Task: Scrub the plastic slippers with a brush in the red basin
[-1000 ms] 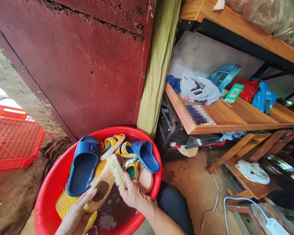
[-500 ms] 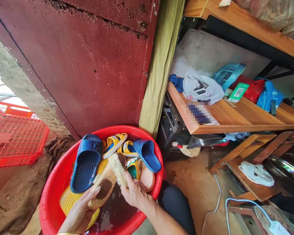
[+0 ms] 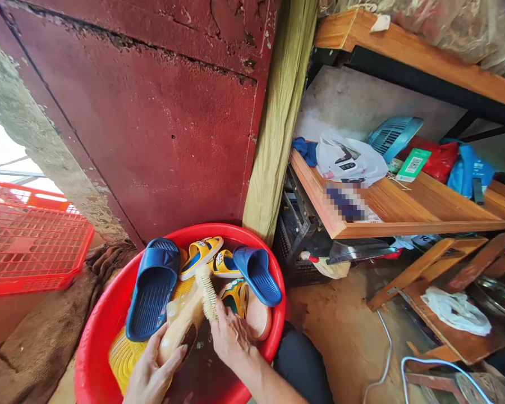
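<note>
My left hand (image 3: pixel 155 362) is closed round the heel end of a beige slipper (image 3: pixel 180 322), which is tilted on its side over a red basin (image 3: pixel 86 336). In my right hand (image 3: pixel 231 336) is a pale-bristled scrubbing brush (image 3: pixel 207 294), its bristles against or close beside the slipper's edge. Around them in the basin lie a large blue slide (image 3: pixel 154 294), a smaller blue slide (image 3: pixel 258 275), yellow sandals (image 3: pixel 202 252), a pink slipper (image 3: pixel 257 317) and a yellow slipper (image 3: pixel 124 359). Dark water (image 3: pixel 212 370) fills the basin's bottom.
Behind the basin stands a worn red door (image 3: pixel 185 140). On the right, a wooden shelf (image 3: pixel 404 210) bears a white plastic bag (image 3: pixel 349 157) and a blue fan (image 3: pixel 395 137). A red crate (image 3: pixel 37 241) is at left; a wooden chair (image 3: pixel 441 303) stands at right.
My left hand has turned the beige slipper from its patterned sole facing up onto its side. The brush has shifted slightly and stands more upright. The view has tilted up a little.
</note>
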`<state>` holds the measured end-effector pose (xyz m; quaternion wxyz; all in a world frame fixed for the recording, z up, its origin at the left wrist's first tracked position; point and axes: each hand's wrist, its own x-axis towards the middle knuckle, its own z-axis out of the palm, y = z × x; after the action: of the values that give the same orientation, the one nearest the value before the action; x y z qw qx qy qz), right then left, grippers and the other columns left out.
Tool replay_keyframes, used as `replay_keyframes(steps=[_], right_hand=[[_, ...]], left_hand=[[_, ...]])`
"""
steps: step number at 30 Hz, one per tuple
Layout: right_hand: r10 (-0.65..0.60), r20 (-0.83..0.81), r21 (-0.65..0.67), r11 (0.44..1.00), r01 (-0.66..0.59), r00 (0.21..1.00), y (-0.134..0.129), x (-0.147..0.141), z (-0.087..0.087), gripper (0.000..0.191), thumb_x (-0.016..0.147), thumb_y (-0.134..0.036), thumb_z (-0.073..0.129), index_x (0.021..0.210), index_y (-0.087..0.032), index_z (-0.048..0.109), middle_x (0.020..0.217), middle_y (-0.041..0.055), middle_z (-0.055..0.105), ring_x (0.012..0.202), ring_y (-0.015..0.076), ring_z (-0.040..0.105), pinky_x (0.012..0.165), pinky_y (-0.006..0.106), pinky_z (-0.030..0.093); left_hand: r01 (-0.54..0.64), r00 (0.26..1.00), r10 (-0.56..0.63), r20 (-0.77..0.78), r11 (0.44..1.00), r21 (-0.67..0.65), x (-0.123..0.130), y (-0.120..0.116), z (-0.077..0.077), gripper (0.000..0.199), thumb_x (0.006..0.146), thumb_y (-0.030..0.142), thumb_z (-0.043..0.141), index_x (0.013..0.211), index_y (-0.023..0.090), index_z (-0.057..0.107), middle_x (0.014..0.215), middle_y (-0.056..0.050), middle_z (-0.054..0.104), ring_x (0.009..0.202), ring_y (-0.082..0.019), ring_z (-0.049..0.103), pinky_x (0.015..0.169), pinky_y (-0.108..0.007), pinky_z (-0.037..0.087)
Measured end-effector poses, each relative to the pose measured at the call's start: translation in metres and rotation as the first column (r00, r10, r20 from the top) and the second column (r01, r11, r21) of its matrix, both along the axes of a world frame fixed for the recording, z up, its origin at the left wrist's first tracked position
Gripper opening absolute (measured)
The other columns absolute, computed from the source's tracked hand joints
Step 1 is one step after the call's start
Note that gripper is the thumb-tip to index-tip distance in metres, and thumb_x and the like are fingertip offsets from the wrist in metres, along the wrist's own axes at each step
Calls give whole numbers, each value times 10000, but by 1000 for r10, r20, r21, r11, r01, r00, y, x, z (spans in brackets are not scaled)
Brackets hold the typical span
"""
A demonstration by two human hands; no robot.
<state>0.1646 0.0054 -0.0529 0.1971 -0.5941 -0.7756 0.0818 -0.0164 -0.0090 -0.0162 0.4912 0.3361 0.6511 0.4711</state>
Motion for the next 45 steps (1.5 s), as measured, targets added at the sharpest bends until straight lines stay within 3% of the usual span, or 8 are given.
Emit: replay_keyframes(steps=[5, 12, 17, 20, 26, 32, 37, 45], right_hand=[[381, 14, 38, 924, -381, 925, -14, -9, 18, 556, 1001, -304, 500, 1531, -165, 406, 1003, 100, 738, 821, 247, 716, 740, 335, 597], [-76, 134, -139, 986, 94, 988, 9, 13, 22, 460, 1017, -202, 435, 1470, -159, 502, 1097, 148, 746, 894, 265, 744, 748, 332, 585], [305, 8, -89, 949, -303, 952, -29, 2, 15, 509, 1011, -297, 464, 1511, -208, 446, 1056, 84, 751, 847, 241, 735, 734, 317, 595], [311, 13, -88, 947, -309, 950, -32, -1, 14, 515, 1001, -280, 462, 1510, -199, 447, 1053, 97, 751, 842, 246, 735, 727, 324, 597], [-105, 18, -157, 982, 106, 994, 12, 21, 11, 506, 1012, -232, 394, 1492, -99, 485, 1097, 188, 752, 906, 285, 745, 773, 352, 592], [210, -2, -76, 975, -209, 978, -16, 11, 4, 504, 983, -310, 465, 1467, -176, 500, 1065, 124, 754, 809, 256, 733, 681, 332, 595], [314, 33, -111, 945, -308, 949, -33, 11, 18, 483, 972, -305, 497, 1450, -234, 517, 1008, 60, 759, 774, 233, 731, 682, 309, 582], [95, 123, -94, 992, -84, 988, -26, 16, 12, 505, 983, -265, 505, 1488, -271, 503, 1065, 96, 767, 878, 277, 744, 790, 372, 570]], left_hand=[[120, 993, -120, 2, 993, 24, -18, -2, -2, 835, 507, 611, 865, 1194, 185, 657, 1028, -79, 789, 969, -326, 737, 756, -341, 632], [331, 910, -284, -301, 936, 117, -26, -4, -5, 705, 634, 558, 798, 1261, 249, 713, 1179, -65, 782, 1137, -336, 696, 971, -386, 571], [316, 931, -292, -217, 945, 83, -26, -3, 0, 691, 568, 577, 844, 1155, 221, 762, 1034, -66, 807, 1090, -345, 706, 953, -394, 580], [218, 973, -212, -90, 974, 60, -24, -1, 5, 718, 527, 544, 882, 1127, 173, 747, 1046, -97, 796, 1038, -333, 712, 886, -382, 602], [-121, 982, 135, 129, 986, -112, -24, 12, 6, 581, 637, 514, 829, 1100, 179, 724, 1061, -73, 758, 846, -227, 712, 658, -306, 609], [-379, 872, 424, 243, 901, -210, -31, 28, -5, 301, 877, 443, 639, 1032, 190, 688, 960, -48, 709, 686, -141, 650, 596, -270, 576], [-468, 806, 522, 280, 851, -239, -47, 35, -17, 299, 908, 461, 605, 1046, 203, 667, 865, -23, 700, 642, -135, 642, 640, -293, 582], [-428, 830, 492, 261, 863, -269, -50, 49, -39, 341, 924, 485, 560, 1110, 213, 647, 956, -45, 699, 705, -173, 655, 617, -317, 594]])
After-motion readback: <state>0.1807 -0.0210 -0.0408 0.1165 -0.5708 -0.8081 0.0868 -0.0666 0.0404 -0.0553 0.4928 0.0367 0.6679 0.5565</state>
